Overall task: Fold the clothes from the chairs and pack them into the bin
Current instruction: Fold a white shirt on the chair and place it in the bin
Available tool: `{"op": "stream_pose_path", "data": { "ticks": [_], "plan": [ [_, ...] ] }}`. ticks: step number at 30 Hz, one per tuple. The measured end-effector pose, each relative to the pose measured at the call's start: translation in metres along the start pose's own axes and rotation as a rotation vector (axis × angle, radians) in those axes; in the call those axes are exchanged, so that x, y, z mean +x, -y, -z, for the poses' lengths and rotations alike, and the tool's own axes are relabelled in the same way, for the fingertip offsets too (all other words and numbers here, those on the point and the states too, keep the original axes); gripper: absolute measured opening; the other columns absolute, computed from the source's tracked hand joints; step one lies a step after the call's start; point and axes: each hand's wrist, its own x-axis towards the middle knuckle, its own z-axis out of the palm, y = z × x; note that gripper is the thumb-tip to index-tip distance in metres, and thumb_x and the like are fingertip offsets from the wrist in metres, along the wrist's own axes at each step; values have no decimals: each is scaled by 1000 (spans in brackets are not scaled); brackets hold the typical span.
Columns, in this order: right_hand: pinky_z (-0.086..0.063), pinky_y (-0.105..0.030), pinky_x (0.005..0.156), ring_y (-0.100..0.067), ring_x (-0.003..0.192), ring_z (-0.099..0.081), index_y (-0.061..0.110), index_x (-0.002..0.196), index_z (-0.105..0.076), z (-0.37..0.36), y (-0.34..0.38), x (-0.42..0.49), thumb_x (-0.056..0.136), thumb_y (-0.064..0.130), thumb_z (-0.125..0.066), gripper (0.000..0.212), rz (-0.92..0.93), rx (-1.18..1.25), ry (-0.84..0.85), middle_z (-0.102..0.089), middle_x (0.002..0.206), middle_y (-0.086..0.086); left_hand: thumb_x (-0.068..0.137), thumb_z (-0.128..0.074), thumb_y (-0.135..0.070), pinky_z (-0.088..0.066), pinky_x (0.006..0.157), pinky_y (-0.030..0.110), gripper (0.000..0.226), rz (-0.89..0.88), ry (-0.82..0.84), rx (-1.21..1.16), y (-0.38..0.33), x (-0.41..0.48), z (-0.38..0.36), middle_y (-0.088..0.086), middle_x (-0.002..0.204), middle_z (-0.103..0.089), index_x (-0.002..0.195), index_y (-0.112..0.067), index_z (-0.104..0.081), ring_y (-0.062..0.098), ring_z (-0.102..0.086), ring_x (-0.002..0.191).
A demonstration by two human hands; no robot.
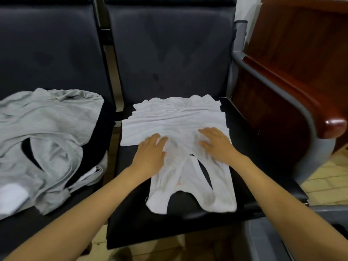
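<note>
Left hand (150, 157) and right hand (216, 144), grips released, press flat on one white top (177, 117). One grey top (47, 129) lies left of it, on the neighbouring chair (47, 53).

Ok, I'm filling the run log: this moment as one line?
left hand: flat on white garment | right hand: flat on same | grey garment: crumpled, neighbouring seat

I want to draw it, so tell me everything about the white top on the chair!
The white top is thin, soft-looking cloth, creased and sleeveless. It lies spread flat on the black seat, wide hem toward the backrest, two shoulder straps toward the camera. The left hand and right hand press flat on its middle.
</note>
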Motion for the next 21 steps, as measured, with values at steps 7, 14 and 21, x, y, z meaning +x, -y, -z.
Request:
{"op": "stream_pose_path", "data": {
  "ticks": [7, 14, 21],
  "plan": [
    [-38, -38, 100, -31, 126, -36, 4, 135, -36, 0, 21, -120, 89, 55, -55, 72, -421, -46, -84, -40, 136, -14, 92, -52, -46, -43, 72, 31, 35, 286, 253, -104, -32, -84, 18, 3, 104, -50, 105, -13, -52, 21, -54, 93],
    [-37, -38, 98, -32, 125, -34, 6, 126, -49, -8, 23, -156, 91, 51, -54, 57, -520, -13, 24, -39, 136, -15, 87, -66, -41, -45, 64, 38, 49, 317, 251, -194, -52, -110, 26, 26, 78, -50, 64, 1, -52, 33, -57, 73],
    [-50, -33, 79, -28, 94, -60, 11, 92, -52, 43, 51, -152, 97, 27, -53, 16, -315, 987, -372, -61, 97, -11, 91, -62, -27, -32, 62, 24, 31, 338, -236, -1034, -69, -119, 65, 4, 76, -41, 74, -14, -41, 13, -41, 70]
  ]
}}
